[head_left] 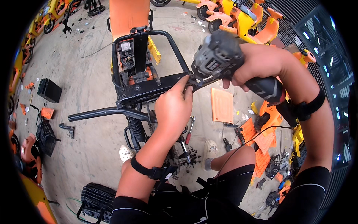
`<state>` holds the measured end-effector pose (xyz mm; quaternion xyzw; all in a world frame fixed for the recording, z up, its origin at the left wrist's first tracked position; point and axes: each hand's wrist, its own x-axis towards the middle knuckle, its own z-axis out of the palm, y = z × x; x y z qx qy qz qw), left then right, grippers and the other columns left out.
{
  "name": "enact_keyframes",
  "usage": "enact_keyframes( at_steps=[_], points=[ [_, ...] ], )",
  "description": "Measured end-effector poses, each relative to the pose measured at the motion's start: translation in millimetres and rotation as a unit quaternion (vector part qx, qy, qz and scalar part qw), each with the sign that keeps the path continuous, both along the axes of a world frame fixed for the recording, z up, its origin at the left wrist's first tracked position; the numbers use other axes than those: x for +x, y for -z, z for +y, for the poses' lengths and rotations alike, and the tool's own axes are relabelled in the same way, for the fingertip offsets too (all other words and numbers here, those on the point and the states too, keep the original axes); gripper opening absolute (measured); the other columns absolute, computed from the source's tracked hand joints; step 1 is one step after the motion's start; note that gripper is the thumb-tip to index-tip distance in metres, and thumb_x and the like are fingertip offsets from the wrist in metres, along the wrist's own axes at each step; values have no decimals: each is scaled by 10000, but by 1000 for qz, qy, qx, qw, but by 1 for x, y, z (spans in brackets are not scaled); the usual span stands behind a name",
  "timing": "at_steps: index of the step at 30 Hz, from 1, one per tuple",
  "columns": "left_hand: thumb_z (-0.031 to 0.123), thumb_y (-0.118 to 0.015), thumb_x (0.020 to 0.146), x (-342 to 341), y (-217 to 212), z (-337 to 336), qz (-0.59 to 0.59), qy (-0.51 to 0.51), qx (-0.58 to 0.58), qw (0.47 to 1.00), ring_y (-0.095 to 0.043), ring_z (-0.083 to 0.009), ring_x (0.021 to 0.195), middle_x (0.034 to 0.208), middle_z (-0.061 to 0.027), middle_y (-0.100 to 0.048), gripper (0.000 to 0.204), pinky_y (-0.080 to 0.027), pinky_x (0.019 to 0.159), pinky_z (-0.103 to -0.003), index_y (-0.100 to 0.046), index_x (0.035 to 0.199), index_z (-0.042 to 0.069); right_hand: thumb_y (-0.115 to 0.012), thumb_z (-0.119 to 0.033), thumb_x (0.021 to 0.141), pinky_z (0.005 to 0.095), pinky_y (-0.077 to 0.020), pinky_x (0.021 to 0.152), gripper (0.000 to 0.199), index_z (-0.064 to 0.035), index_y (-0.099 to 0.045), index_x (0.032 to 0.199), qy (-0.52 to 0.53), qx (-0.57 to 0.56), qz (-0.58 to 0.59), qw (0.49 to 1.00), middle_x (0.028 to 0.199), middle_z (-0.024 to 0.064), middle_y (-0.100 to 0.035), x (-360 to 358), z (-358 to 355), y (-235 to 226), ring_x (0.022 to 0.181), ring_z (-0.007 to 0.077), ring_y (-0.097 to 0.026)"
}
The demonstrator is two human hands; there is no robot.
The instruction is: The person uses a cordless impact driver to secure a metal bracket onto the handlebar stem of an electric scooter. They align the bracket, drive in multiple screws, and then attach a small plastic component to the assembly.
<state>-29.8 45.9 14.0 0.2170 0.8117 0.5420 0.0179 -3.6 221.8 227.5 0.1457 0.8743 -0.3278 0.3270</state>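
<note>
The power drill [220,54] looms closest, clenched in the right hand [257,61], its nose pressed to the black bracket [156,87] of a stripped scooter frame [145,67]. The left hand [173,106] pinches the bracket right beside the bit. The orange covers are already off and the wiring sits bare, so stripping looks well along, though bracket and handlebar [106,112] remain attached. Loose screws [190,153], a ratchet [189,130] and orange panels [222,105] lie on the floor [85,74], yellow scooters [238,16] beyond

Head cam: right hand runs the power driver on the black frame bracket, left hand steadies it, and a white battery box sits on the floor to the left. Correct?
One error: the battery box on the floor at left is black, not white, per the head view. The rest holds: the right hand holds the power driver at the black frame bracket, and the left hand steadies it.
</note>
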Motion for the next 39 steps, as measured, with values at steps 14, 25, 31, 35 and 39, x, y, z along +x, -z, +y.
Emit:
enact_keyframes(
  at_steps=[14,25,31,35,39],
  points=[
    [194,-623,971,1,-9,-5,-2,27,-10,1000,-680,-343,625,660,-135,-662,334,-524,598,-438,-695,1286,107,-972,-137,695,345,-542,990,1167,-50,-228,1590,246,-22,520,817,1328,153,-645,57,-24,191,1179,210,-654],
    [156,-654,944,0,2,-1,79,5,-39,996,-704,-310,622,693,-148,-695,341,-552,590,-407,-734,1274,123,-955,-108,725,326,-535,979,1099,-24,-267,1579,265,-17,574,774,1307,108,-658,39,-24,213,1144,175,-650],
    [172,-690,938,2,3,5,93,-2,-33,995,-708,-305,629,731,-143,-715,314,-551,584,-394,-751,1241,119,-887,-111,799,338,-553,942,989,-28,-284,1579,267,41,607,747,1304,151,-668,39,-22,226,1123,206,-692],
    [187,-708,934,6,10,5,100,3,13,995,-713,-304,641,771,-140,-732,297,-551,585,-385,-760,1219,120,-804,-195,910,318,-527,718,423,-10,-554,1196,455,68,615,640,949,79,-679,30,17,213,796,146,-645],
    [249,-744,918,3,15,5,110,-2,-3,994,-698,-281,590,708,-102,-709,392,-534,547,-385,-721,1280,100,-787,-195,943,280,-507,583,239,-10,-655,1018,491,5,643,588,746,56,-656,59,76,177,624,130,-607]
  ],
)
